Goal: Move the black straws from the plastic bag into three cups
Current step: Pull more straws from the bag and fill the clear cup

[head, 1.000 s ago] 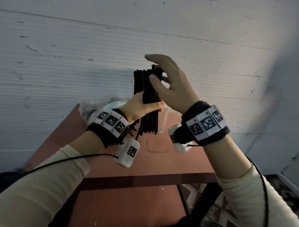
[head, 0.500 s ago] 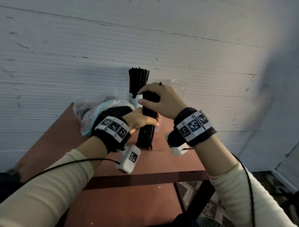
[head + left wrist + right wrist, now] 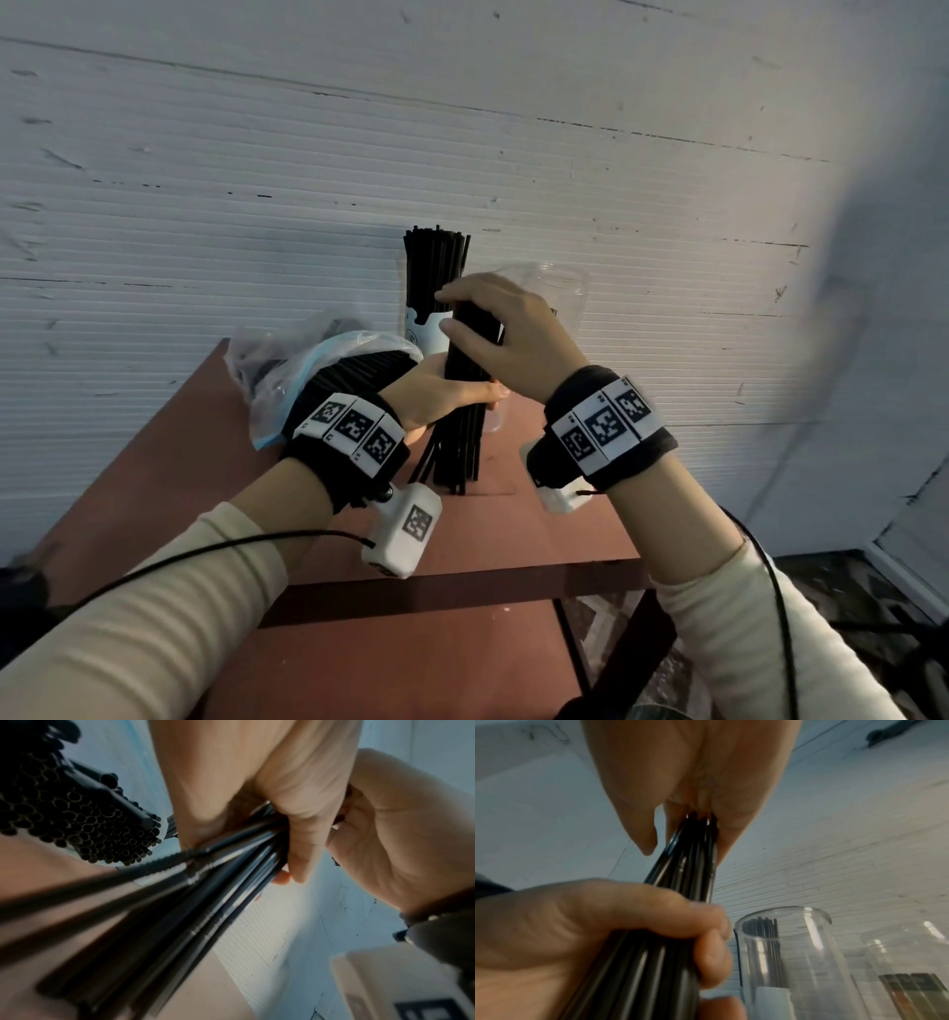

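A bundle of black straws (image 3: 464, 421) stands upright with its lower ends on the red-brown table (image 3: 539, 534). My left hand (image 3: 441, 395) grips the bundle around its middle. My right hand (image 3: 508, 334) curls over its top ends. In the right wrist view the right-hand fingers (image 3: 639, 833) close round the straw tips (image 3: 687, 866). Behind stands a cup packed with straws (image 3: 435, 272). A clear cup (image 3: 782, 953) holds a few straws, and another clear cup (image 3: 906, 953) is beside it. The plastic bag (image 3: 308, 360) with more straws (image 3: 77, 811) lies at the left.
A white ribbed wall (image 3: 513, 154) rises right behind the table. The table's front edge (image 3: 462, 586) is close to me, with a lower shelf (image 3: 385, 668) under it. Cables run along both sleeves. Floor shows at the lower right.
The bundle has come down from in front of the filled cup until its lower ends rest on the table. My right hand went from spread fingers to a curled hold over the top ends.
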Tool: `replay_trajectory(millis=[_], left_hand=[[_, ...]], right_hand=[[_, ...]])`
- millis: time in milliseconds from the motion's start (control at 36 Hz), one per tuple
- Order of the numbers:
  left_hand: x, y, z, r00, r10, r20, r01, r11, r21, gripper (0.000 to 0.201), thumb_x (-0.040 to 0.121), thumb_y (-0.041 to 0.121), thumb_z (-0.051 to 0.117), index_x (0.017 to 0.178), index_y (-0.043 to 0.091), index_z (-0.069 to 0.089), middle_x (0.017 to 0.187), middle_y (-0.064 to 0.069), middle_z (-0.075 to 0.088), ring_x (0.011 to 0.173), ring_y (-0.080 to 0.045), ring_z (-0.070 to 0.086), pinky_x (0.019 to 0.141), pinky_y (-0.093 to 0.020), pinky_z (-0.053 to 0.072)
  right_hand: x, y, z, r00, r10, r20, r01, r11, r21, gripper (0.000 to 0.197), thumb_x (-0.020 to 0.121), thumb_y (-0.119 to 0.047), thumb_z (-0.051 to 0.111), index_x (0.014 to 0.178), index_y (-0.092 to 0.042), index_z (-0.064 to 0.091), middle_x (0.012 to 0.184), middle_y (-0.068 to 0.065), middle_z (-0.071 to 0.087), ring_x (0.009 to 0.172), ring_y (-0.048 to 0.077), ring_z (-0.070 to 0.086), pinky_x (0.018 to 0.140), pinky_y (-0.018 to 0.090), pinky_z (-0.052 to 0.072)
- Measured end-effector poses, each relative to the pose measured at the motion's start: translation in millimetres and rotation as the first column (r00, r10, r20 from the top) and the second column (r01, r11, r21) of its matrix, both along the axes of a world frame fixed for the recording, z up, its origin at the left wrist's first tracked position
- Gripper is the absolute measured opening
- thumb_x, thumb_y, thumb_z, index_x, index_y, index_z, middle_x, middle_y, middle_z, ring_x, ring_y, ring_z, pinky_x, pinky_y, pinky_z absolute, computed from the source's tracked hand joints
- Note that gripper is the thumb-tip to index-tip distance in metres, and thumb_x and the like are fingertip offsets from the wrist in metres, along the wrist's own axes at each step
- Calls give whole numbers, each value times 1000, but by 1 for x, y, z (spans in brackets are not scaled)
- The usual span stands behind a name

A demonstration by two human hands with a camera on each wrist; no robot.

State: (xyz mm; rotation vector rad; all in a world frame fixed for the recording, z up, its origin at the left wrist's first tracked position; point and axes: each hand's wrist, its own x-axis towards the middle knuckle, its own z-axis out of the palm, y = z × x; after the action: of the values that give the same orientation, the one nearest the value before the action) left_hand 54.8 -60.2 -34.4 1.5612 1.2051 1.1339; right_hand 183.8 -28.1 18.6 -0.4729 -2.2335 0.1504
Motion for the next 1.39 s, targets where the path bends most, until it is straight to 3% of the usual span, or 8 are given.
replay_trajectory(millis=[167,417,639,778,861,1028,1222,1389], left_hand=[[-3,3,5,997,39,67,-41,999,27,7,91,7,63,86,2,64,80,-10,64,78,-15,63,73,-24,51],[-11,8,-14,996,-52,-73,37,982,-185,51,70,39,82,107,7,70,111,-12,71,107,-20,66,103,-39,47],[-7,0,-7,997,61,-56,-61,998,5,30,86,39,70,79,10,69,79,-2,67,88,-21,64,96,-42,49],[-7,-12,16,991,-49,-127,58,996,66,19,85,31,67,71,18,65,74,2,65,77,-15,62,83,-36,52],[1,-18,27,935,-181,-306,190,982,0,23,89,20,68,68,18,59,62,12,59,61,-4,56,64,-21,45],[16,-24,33,885,-306,-351,295,952,-83,17,90,13,66,78,3,63,69,6,64,71,-3,62,72,-21,52],[23,-5,36,989,-14,-146,37,987,157,72,64,46,86,121,22,50,106,5,66,99,-9,64,84,-30,54],[16,28,43,937,341,-75,-308,907,287,115,59,48,88,148,27,19,148,3,25,128,-3,25,100,-21,29]], right_hand=[[-3,-3,2,997,6,-81,-5,1000,14,31,91,-21,63,120,-13,65,121,1,59,112,9,55,97,19,44],[1,-4,-5,999,16,-42,-19,998,-57,35,90,-23,65,123,-13,61,119,-3,57,105,3,54,91,9,41],[15,-11,5,978,1,-209,-56,965,-257,82,78,-34,78,145,-21,32,137,-4,45,121,5,47,98,20,44],[36,-8,12,993,-51,-111,8,932,-362,95,62,-58,79,141,-29,34,127,-5,44,101,5,49,77,16,44],[37,-9,14,995,49,83,-8,900,-436,70,57,-63,76,117,-39,50,112,-3,52,92,3,53,73,13,44],[30,-18,12,976,178,123,-95,865,-493,21,79,-26,77,99,-21,72,76,-13,63,76,1,61,73,21,51],[37,-8,35,975,94,-200,-169,901,-399,14,81,3,68,77,-9,61,72,-4,61,69,4,61,66,17,49],[37,17,77,835,-135,-534,-61,941,-334,20,78,-3,66,68,-19,57,69,-8,60,66,1,60,66,22,54]])
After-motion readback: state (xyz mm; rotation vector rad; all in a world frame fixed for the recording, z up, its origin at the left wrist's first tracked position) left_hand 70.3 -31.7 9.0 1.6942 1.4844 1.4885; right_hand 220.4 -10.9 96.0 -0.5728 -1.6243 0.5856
